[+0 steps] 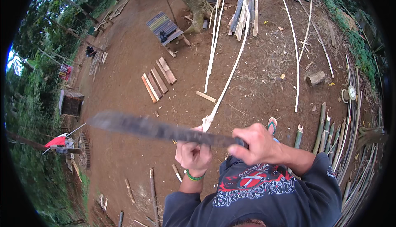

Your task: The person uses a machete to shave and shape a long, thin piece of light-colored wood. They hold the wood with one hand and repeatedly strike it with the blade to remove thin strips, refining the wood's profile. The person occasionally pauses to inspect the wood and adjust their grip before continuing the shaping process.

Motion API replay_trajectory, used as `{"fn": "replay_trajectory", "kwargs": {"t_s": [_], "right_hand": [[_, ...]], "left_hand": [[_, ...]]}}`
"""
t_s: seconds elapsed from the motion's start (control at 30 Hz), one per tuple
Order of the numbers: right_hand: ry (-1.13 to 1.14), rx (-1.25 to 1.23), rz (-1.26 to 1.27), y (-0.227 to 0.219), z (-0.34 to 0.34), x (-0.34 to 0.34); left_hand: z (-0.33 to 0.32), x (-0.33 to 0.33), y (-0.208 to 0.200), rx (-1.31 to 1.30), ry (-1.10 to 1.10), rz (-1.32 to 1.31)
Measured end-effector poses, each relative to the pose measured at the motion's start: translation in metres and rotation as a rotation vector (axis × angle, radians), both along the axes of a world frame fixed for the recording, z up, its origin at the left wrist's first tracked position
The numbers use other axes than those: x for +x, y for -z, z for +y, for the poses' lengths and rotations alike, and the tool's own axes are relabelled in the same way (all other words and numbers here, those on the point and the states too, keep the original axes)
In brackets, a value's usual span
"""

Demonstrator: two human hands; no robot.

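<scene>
A machete (165,131) (its blade blurred) is gripped by its handle in the right hand (256,143). The near end of a long pale strip (226,88), partly hidden behind that blade, seems to be clasped by the left hand (194,156); its length is extended over brown ground (123,157) toward stacked slats (255,16).

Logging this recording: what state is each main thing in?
Right hand: closed around the machete.
Machete: held crosswise, blurred.
Left hand: closed, partly behind the machete.
Long pale strip: near end apparently in left hand.
Short planks: lying side by side.
Log chunk: on the ground.
</scene>
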State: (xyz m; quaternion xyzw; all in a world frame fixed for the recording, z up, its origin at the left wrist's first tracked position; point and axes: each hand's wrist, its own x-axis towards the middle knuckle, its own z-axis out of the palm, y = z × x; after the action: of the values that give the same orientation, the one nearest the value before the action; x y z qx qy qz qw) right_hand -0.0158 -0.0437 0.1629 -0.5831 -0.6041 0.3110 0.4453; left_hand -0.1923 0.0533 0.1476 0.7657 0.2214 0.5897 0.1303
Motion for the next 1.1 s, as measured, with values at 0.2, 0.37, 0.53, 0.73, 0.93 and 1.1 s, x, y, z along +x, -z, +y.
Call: {"fn": "replay_trajectory", "kwargs": {"t_s": [0.2, 0.37, 0.53, 0.73, 0.93, 1.1], "right_hand": [[0.199, -0.069, 0.08, 0.016, 0.003, 0.014], [0.022, -0.031, 0.099, 0.02, 0.001, 0.005], [0.007, 0.036, 0.002, 0.007, -0.005, -0.009], [0.045, 0.009, -0.057, 0.015, 0.002, 0.0], [0.035, -0.041, -0.033, 0.019, 0.009, 0.009], [0.037, -0.018, -0.043, 0.008, 0.0, 0.002]], "left_hand": [[-0.001, -0.001, -0.002, 0.011, 0.045, -0.006], [0.0, 0.0, 0.003, -0.017, 0.052, 0.012], [0.003, -0.002, 0.011, -0.069, 0.004, 0.014], [0.006, 0.002, 0.013, -0.077, -0.03, -0.016], [-0.001, 0.003, 0.006, -0.05, 0.032, 0.012], [-0.003, 0.001, 0.006, -0.037, 0.038, -0.076]]}}
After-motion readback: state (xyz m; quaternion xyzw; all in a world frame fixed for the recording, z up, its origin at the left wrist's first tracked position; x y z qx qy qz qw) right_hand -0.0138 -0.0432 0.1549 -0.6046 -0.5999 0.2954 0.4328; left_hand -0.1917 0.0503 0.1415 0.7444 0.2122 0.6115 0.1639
